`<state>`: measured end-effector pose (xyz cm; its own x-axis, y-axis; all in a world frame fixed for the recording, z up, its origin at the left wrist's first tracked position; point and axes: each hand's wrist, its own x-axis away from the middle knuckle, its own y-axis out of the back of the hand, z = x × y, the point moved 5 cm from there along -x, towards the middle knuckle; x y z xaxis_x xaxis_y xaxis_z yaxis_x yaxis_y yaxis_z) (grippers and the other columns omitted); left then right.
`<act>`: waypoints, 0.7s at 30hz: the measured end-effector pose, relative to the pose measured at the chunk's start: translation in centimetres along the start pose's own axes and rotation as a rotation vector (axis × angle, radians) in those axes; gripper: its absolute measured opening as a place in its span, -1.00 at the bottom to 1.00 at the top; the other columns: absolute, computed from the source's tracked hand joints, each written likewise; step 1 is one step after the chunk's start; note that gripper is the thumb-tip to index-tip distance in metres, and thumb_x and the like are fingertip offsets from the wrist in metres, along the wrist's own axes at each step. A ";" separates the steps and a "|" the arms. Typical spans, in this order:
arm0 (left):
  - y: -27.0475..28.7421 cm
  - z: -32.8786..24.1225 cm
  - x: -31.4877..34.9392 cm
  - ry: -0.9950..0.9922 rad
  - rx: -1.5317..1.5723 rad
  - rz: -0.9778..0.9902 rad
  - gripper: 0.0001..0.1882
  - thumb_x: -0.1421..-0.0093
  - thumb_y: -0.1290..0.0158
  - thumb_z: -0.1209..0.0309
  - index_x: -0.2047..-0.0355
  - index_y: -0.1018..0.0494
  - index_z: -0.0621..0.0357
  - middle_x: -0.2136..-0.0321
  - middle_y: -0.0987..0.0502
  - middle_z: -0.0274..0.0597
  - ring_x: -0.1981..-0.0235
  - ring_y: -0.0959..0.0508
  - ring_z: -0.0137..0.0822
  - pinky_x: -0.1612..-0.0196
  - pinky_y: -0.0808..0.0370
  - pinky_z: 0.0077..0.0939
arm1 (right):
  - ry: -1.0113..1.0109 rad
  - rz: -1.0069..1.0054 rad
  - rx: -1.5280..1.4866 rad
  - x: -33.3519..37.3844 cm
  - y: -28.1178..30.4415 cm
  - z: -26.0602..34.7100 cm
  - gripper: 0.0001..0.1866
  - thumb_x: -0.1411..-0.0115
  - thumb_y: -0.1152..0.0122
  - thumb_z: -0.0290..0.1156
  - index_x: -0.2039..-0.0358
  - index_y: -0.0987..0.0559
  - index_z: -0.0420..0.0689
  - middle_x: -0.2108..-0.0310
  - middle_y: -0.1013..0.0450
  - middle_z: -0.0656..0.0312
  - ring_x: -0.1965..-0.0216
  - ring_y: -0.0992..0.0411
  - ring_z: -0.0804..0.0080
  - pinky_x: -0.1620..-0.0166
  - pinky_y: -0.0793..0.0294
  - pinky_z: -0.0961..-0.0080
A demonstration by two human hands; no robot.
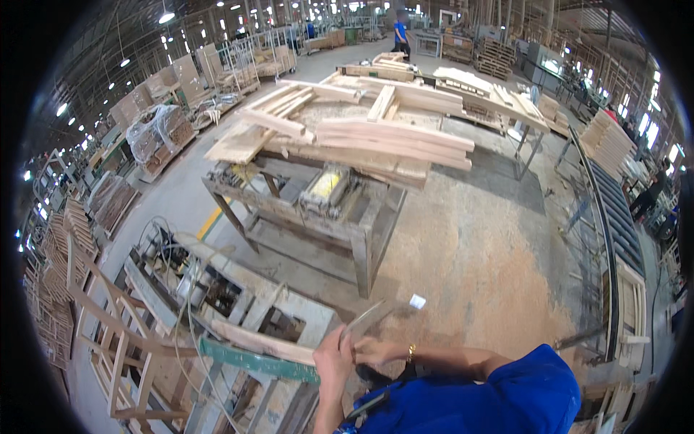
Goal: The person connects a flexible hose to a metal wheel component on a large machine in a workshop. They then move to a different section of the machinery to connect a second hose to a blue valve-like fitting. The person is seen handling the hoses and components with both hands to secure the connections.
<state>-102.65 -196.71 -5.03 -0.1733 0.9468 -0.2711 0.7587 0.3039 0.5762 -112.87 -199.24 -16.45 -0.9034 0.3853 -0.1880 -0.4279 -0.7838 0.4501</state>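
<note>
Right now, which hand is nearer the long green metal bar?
Left. The left hand is by the right end of the green metal bar; contact is unclear. The right hand is farther right, beyond the left hand.

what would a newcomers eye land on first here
Probably the pale wooden planks heaped over a worn workbench in the upper middle. Next might come the bright blue shirt at the lower right, then, just left of it, the left hand and right hand close together at the end of a board lying along a green beam.
</note>
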 end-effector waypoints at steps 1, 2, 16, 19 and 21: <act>-0.6 -0.2 -1.1 0.165 0.043 0.078 -0.78 -0.12 -0.01 0.48 0.23 -0.45 0.31 0.41 -0.54 0.09 0.43 -0.58 -0.13 0.38 -0.50 -0.36 | -0.138 0.061 -0.084 0.0 1.6 -1.5 -0.70 -0.23 0.00 -0.25 0.25 -0.51 -0.24 0.30 -0.47 0.22 0.19 -0.39 0.52 0.20 -0.41 0.55; -1.3 0.4 -1.5 0.350 0.074 0.161 -0.79 -0.12 0.00 0.49 0.24 -0.45 0.33 0.42 -0.55 0.09 0.46 -0.59 -0.16 0.40 -0.50 -0.38 | -0.275 0.129 -0.191 0.2 2.2 -2.4 -0.67 -0.24 0.02 -0.21 0.25 -0.52 -0.25 0.31 -0.48 0.25 0.18 -0.40 0.52 0.19 -0.41 0.55; -10.4 1.6 -1.4 0.990 0.640 -0.263 -0.75 -0.22 0.06 0.34 0.52 -0.25 0.23 0.64 -0.32 -0.31 0.65 -0.28 -0.43 0.64 -0.16 -0.58 | -0.487 0.465 -0.761 -5.1 12.4 -11.0 -0.51 -0.27 0.05 -0.15 -0.09 -0.34 -0.21 0.23 -0.47 0.22 0.30 -0.42 0.60 0.35 -0.44 0.63; -13.8 5.5 1.6 0.921 0.847 -0.490 -0.80 -0.18 0.12 0.53 0.18 -0.30 0.30 0.48 -0.50 -0.21 0.44 -0.53 -0.36 0.43 -0.48 -0.57 | -0.415 0.626 -0.733 -7.2 10.7 -10.1 -0.54 -0.25 0.01 -0.15 -0.07 -0.39 -0.17 0.32 -0.50 0.26 0.41 -0.42 0.63 0.37 -0.44 0.62; -15.1 6.6 3.3 1.016 0.458 -0.292 -0.80 -0.18 0.09 0.51 0.19 -0.34 0.31 0.32 -0.47 -0.14 0.23 -0.49 -0.32 0.20 -0.40 -0.50 | -0.437 0.754 -0.695 -8.8 10.8 -8.6 -0.57 -0.24 -0.02 -0.17 -0.03 -0.43 -0.16 0.37 -0.51 0.28 0.48 -0.41 0.64 0.37 -0.45 0.61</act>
<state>-110.49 -198.82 -19.72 -0.6481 0.5582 0.5181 0.7271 0.6558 0.2031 -109.72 -215.29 -17.46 -0.9100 -0.2727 0.3124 0.1810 -0.9390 -0.2925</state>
